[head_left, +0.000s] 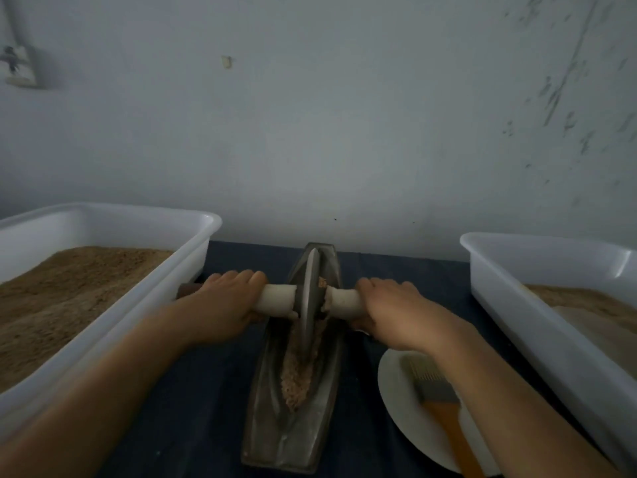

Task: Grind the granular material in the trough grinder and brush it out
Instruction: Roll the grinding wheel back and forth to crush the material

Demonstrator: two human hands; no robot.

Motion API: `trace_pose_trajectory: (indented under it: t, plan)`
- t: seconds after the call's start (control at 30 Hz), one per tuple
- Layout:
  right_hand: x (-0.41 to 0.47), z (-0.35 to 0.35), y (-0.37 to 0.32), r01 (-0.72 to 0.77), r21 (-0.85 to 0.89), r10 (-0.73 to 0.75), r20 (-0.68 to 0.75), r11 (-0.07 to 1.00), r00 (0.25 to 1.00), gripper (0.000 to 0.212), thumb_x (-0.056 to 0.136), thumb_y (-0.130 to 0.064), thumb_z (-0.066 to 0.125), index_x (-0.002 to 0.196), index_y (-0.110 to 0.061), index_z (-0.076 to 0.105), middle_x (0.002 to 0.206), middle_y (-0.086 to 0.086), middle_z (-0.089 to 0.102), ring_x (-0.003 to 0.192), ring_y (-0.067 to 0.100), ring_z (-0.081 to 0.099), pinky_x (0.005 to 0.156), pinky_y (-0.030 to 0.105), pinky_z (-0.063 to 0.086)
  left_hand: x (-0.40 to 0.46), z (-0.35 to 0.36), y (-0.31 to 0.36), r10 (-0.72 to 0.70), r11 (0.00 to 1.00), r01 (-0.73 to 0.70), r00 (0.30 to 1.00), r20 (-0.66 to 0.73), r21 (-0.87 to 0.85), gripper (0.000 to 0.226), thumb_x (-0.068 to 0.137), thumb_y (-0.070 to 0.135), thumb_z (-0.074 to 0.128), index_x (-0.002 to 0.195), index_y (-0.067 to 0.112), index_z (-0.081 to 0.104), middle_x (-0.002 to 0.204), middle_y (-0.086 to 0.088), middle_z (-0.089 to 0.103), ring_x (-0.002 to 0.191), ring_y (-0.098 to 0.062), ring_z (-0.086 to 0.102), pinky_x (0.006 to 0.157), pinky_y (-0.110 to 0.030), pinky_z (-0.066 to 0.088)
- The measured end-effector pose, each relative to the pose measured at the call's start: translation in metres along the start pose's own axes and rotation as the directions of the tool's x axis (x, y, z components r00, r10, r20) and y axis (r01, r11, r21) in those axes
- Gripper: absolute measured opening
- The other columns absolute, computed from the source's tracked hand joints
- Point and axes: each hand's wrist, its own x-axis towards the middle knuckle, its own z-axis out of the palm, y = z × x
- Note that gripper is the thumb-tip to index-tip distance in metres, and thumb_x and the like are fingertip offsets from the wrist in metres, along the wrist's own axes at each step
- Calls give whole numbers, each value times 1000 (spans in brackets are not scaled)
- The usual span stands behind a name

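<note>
Two bare forearms nearest the lens, reaching forward from the bottom corners toward the trough grinder [296, 391]. Grinder: long dark metal boat shape, lying lengthwise away from the viewer on a dark blue desk [206, 391], far tip close to a pale wall [344, 115]. Grinding wheel [307, 298] upright on edge in the groove, about midway along the grinder, toward the far half. Pale axle handle [277, 300] crossing the grinder at right angles through the wheel hub. Left hand [225, 301] wrapped over the handle left of the grinder, fingers [241, 276] curled together over the top, thumb hidden underneath. Right hand [393, 312] gripping the handle right of the grinder, fingers curled round it and knuckles up. Pinkish-brown granular material [294, 377] heaped in the groove on the near side of the wheel, some also clinging at the hub. White tub [165, 288] left of the grinder, holding brown granular fill, its near corner just beside the left hand. Second white tub [517, 305] right of the grinder, well apart from it, with a thinner layer of brownish fill. White plate [396, 391] right of the grinder's near half, partly under the right forearm. Brush [437, 398] lying on the plate: grey bristles pointing away, orange handle toward the viewer.
</note>
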Motion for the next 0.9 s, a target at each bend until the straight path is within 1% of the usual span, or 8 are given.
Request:
trace_pose_trajectory:
  t: [0.13, 0.3, 0.43, 0.57, 0.63, 0.73, 0.8, 0.9]
  plan:
    - [17, 22, 11, -25, -39, 16, -209, 999, 978, 37, 88, -29, 58, 119, -14, 43, 115, 3, 50, 103, 22, 46, 78, 32, 28, 17, 22, 1, -57, 994, 78, 969, -239, 82, 36, 93, 38, 49, 124, 24, 37, 125, 5, 44, 110, -11, 44, 97, -26, 33]
    - [18, 26, 12, -30, -24, 22, -267, 999, 963, 38, 88, -36, 55, 118, -15, 45, 114, 3, 51, 102, 22, 47, 79, 34, 29, 19, 26, 3, -54, 995, 77, 952, -302, 67, 37, 92, 38, 50, 125, 25, 38, 125, 6, 44, 110, -11, 43, 98, -25, 31]
    - [9, 19, 5, -28, -57, 17, -191, 998, 981, 29, 91, -27, 53, 114, -12, 44, 112, 5, 52, 99, 23, 48, 71, 32, 23, 11, 16, 2, -56, 997, 65, 979, -194, 43, 37, 92, 44, 49, 122, 25, 37, 124, 6, 45, 110, -11, 45, 97, -26, 33]
    - [-7, 5, -2, 11, -7, -12, -47, 1000, 999, 28, 93, -24, 52, 118, -13, 44, 115, 5, 53, 101, 21, 50, 74, 29, 27, -4, -2, 4, -9, 1000, 8, 1000, 27, 18, 36, 92, 43, 50, 120, 27, 35, 125, 9, 45, 110, -8, 45, 97, -25, 32]
    - [-14, -5, -7, 32, 21, -32, 35, 999, 999, 31, 94, -28, 51, 119, -13, 43, 116, 5, 52, 101, 20, 51, 74, 29, 29, -12, -15, 5, 23, 999, -19, 988, 155, -30, 29, 92, 42, 51, 113, 30, 33, 122, 9, 47, 107, -7, 46, 95, -24, 35]
    - [-24, -17, -10, 69, 60, -76, 129, 996, 989, 31, 95, -33, 50, 115, -12, 42, 113, 4, 51, 90, 16, 46, 72, 28, 27, -21, -30, 6, 55, 993, -18, 940, 336, -114, 28, 92, 41, 52, 102, 35, 27, 110, 13, 46, 102, -4, 47, 92, -21, 38]
    - [-25, -18, -11, 76, 60, -84, 129, 995, 988, 32, 94, -35, 50, 116, -12, 42, 112, 4, 51, 87, 15, 43, 72, 28, 27, -23, -32, 5, 60, 990, -7, 926, 373, -141, 28, 92, 40, 53, 102, 34, 27, 105, 14, 44, 101, -4, 48, 90, -20, 38]
    - [-17, -10, -10, 45, 29, -47, 51, 999, 998, 30, 94, -30, 51, 118, -12, 43, 116, 5, 51, 101, 20, 48, 74, 29, 26, -18, -24, 4, 52, 990, -9, 949, 312, -138, 26, 93, 36, 52, 103, 32, 28, 109, 12, 45, 100, -4, 47, 89, -19, 37]
